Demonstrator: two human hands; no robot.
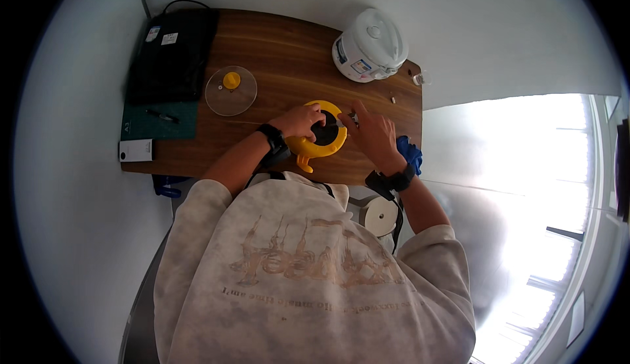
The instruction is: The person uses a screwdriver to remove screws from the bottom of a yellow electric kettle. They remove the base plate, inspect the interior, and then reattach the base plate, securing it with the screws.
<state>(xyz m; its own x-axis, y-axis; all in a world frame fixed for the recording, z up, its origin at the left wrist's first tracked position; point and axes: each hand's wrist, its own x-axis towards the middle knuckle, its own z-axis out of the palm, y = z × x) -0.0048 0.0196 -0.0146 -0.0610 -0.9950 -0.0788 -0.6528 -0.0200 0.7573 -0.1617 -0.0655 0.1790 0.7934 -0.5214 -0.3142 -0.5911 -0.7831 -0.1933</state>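
Note:
A yellow round object (321,151) with a black middle and a tab at its lower side sits near the table's front edge. My left hand (300,122) is on its left side, fingers curled onto the rim and into the black middle. My right hand (373,137) is at the right rim, its fingers closed around a small light-coloured thing, too small to make out, that reaches over the black middle. A clear round lid (236,101) with a yellow knob lies to the left.
On the wooden table (269,49) stand a white rice cooker (374,42) and a small clear cup (423,77). At left lie a black appliance (167,62), green mat (177,129), pen (161,116) and white box (136,150). A blue cloth (410,154) is at right.

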